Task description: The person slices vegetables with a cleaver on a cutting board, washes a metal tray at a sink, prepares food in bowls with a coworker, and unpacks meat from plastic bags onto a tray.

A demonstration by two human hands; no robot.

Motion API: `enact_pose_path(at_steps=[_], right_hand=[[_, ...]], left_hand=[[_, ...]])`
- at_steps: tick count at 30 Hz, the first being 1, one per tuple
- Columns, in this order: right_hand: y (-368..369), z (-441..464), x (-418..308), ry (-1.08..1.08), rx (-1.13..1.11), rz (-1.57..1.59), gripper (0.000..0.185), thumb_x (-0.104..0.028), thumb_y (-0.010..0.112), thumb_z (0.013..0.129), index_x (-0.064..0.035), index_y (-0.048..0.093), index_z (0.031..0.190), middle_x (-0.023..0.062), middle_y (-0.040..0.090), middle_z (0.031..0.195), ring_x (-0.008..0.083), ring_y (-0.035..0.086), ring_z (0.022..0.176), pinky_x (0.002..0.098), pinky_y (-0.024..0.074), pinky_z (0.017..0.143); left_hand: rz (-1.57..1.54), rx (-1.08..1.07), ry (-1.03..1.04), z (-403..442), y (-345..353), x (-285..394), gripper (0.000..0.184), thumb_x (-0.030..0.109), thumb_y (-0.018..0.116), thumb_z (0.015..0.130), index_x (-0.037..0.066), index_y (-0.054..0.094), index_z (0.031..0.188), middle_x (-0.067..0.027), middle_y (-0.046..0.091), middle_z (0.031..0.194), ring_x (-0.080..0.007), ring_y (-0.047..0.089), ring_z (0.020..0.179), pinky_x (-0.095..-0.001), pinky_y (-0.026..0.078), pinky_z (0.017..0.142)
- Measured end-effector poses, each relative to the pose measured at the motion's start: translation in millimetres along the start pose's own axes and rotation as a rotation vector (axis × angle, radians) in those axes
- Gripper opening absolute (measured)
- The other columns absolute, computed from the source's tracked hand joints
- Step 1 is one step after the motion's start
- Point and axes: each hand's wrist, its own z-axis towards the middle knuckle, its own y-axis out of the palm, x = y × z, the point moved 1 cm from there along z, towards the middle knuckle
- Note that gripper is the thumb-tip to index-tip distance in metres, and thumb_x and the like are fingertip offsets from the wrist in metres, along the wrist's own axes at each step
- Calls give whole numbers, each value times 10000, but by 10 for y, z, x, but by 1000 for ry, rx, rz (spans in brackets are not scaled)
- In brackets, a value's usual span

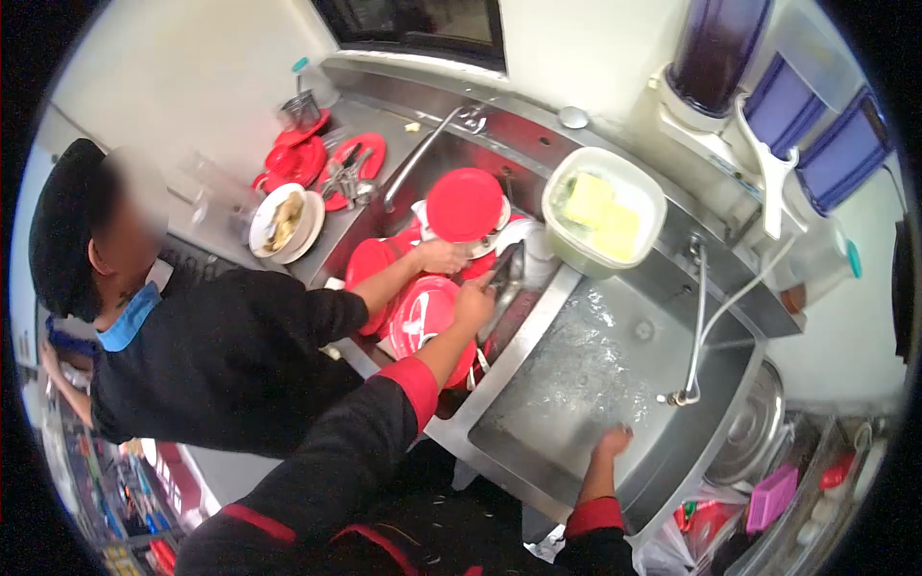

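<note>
My left hand (pixel 475 305) reaches into the left sink basin, its fingers closed round a dark piece of metal kitchenware (pixel 507 274) whose shape is unclear. Around it lie red plates, a round one (pixel 464 204) on top, and a red dish (pixel 423 317) with white suds or utensils on it. Low over the right basin (pixel 519 413), near its front edge, is my right hand (pixel 615 442) with curled fingers; anything inside them is hidden. Water ripples in that basin.
A co-worker in black stands at left, one hand (pixel 442 256) over the left basin's dishes. A pale tub (pixel 603 259) with yellow sponges sits on the divider. Food bowls (pixel 280 223), red dishes and cutlery stand back left; a faucet (pixel 701 317) overhangs the right basin.
</note>
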Motion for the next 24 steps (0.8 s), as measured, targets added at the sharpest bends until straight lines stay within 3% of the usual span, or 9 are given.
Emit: enact_pose_path(at_steps=[2,6,10,14,16,18,21,23,24], right_hand=[[-35,-71,-58,79,-5,-153,388,-171,438,999,17,447,1338,178,613,1182,339,646,990,529,549,864],[628,-224,9,818,-678,452,473,-257,433,1014,21,425,1397,234,506,1397,387,531,1255,510,434,1071],[1465,-1518,-1198,732,-1070,386,514,-262,454,1012,-34,386,1467,161,392,1525,361,433,1354,488,373,1112],[1473,-1918,-1797,666,-1055,283,540,-267,498,999,-110,372,1500,137,423,1504,350,459,1329,486,423,1054],[1091,-1621,-1614,380,-671,-131,456,-221,466,1013,-101,423,1451,165,497,1431,343,501,1289,519,379,1077],[347,-217,-132,-24,-384,-318,420,-226,477,1010,-80,459,1404,161,540,1375,321,524,1252,512,419,1026],[-179,-165,-288,54,-111,-206,367,-232,499,998,-35,521,1307,158,596,1294,307,588,1137,459,469,963],[-183,103,231,467,-221,87,335,-252,507,974,-57,562,1241,112,629,1182,293,577,1094,472,453,963],[-16,260,453,272,-692,-133,371,-269,500,979,-36,547,1263,143,610,1230,312,554,1156,480,432,1008]], left_hand=[[-26,74,15,-68,10,1,360,190,622,874,122,679,1223,-239,680,1075,-376,668,996,-444,520,872],[-58,-1,-103,-139,99,22,336,147,628,859,116,699,1186,-224,687,1080,-368,671,999,-432,525,878],[-10,40,-106,-249,219,160,323,115,598,851,122,715,1152,-218,693,1065,-367,676,987,-440,532,879],[-45,50,-125,-264,321,165,329,92,573,842,107,718,1137,-230,681,1093,-370,665,1026,-433,526,908],[29,74,-130,-277,300,174,326,80,573,832,98,721,1122,-223,675,1124,-364,658,1046,-431,520,924],[1,95,-65,-256,201,130,325,72,580,824,91,721,1116,-219,677,1125,-360,659,1047,-429,519,925],[-92,103,-52,-177,1,67,316,61,597,807,74,720,1098,-210,684,1106,-349,665,1037,-422,518,923],[-172,83,-106,-182,-90,134,308,57,607,799,64,720,1086,-207,689,1087,-344,669,1026,-417,519,919],[-115,80,-114,-192,-129,194,308,63,617,798,56,715,1090,-206,690,1074,-343,672,1013,-414,521,914]])
